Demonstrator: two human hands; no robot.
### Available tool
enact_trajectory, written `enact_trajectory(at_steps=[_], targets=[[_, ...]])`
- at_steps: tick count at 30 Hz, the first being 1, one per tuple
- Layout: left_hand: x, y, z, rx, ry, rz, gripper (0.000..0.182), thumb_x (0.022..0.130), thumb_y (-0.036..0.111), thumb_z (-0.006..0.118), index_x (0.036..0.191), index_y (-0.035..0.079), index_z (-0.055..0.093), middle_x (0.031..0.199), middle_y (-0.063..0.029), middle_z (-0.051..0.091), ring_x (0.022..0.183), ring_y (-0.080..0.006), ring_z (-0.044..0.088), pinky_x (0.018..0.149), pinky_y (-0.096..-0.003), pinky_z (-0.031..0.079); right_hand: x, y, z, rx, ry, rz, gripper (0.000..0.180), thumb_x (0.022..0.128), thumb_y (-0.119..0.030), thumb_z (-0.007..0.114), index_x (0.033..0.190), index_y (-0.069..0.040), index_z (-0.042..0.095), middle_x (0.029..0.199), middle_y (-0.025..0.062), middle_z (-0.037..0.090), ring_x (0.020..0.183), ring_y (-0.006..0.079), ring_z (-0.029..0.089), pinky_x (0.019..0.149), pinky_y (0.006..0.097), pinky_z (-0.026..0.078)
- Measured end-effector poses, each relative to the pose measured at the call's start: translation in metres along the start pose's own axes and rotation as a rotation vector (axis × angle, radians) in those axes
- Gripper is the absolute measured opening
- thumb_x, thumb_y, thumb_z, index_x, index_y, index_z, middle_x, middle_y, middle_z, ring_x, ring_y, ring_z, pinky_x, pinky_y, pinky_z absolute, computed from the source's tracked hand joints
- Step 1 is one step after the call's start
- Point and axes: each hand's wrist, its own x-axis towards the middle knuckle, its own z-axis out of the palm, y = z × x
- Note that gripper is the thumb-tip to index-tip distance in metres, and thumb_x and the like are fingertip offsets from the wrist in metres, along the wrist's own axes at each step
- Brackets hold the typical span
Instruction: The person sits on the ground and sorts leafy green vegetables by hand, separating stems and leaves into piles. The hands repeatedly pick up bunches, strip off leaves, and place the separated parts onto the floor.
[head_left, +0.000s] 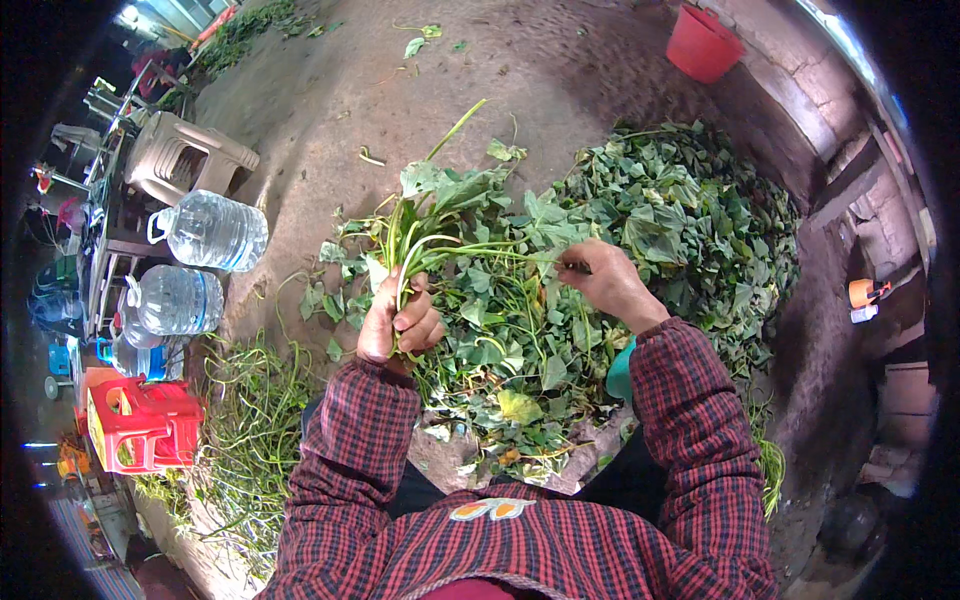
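Note:
My left hand (405, 319) is closed around a bunch of green leafy stems (409, 232), which fan out above the fist with a few leaves at their tops. To the right, my right hand (600, 274) has its thumb and fingers pinched together at the far end of a thin stem that runs across from the bunch. Below both hands spreads a heap of loose green leaves (555, 367), some of them yellowed. It joins a larger pile of leaves (675, 210) beyond my right hand.
Bare stems (255, 420) lie in a tangle on the left, beside a red plastic stool (142, 424). Large clear plastic bottles (217, 230) and a beige stool (187, 157) line the left side. A red bucket (703, 43) stands by the far right wall. Something teal (621, 371) shows near my right sleeve.

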Motion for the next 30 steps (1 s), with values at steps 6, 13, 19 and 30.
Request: enact_trajectory(at_steps=[6, 13, 19, 30], targets=[[-0.002, 0.004, 0.007, 0.063, 0.077, -0.014, 0.025, 0.095, 0.033, 0.038, 0.082, 0.014, 0.048, 0.046, 0.0088, 0.033, 0.032, -0.0069, 0.032, 0.038, -0.0245, 0.024, 0.003, 0.011, -0.008, 0.186, 0.157, 0.09, 0.021, 0.075, -0.019, 0.065, 0.088, -0.002, 0.063, 0.076, 0.0095, 0.061, 0.074, 0.0227, 0.059, 0.067, 0.0338, 0.045], [-0.004, -0.001, 0.022, 0.541, 0.404, -0.074, 0.026, 0.091, 0.036, 0.049, 0.086, 0.01, 0.049, 0.047, 0.0058, 0.03, 0.034, -0.0065, 0.03, 0.034, -0.0232, 0.024, 0.002, 0.008, -0.057, 1.191, 0.481, 0.556, 0.029, 0.085, -0.026, 0.057, 0.107, -0.007, 0.056, 0.094, 0.0023, 0.06, 0.082, 0.013, 0.058, 0.067, 0.0323, 0.047], [0.007, -0.025, 0.018, 1.261, 0.324, -0.077, 0.027, 0.085, 0.028, 0.059, 0.084, 0.001, 0.059, 0.058, 0.0016, 0.047, 0.052, -0.0064, 0.042, 0.047, -0.0259, 0.037, -0.004, -0.025, -0.037, 1.176, 0.318, 0.328, 0.017, 0.086, -0.017, 0.056, 0.098, -0.006, 0.056, 0.087, 0.0006, 0.059, 0.075, 0.0077, 0.052, 0.062, 0.0233, 0.043], [0.007, -0.065, -0.006, 2.042, -0.003, -0.013, 0.033, 0.081, 0.041, 0.058, 0.079, 0.008, 0.058, 0.065, -0.0149, 0.059, 0.064, -0.0349, 0.058, 0.058, -0.045, 0.046, -0.014, -0.068, 0.042, -0.075, 0.022, -0.399, 0.017, 0.075, -0.009, 0.057, 0.087, -0.014, 0.067, 0.081, 0.008, 0.055, 0.068, 0.0279, 0.06, 0.057, 0.0376, 0.047]])
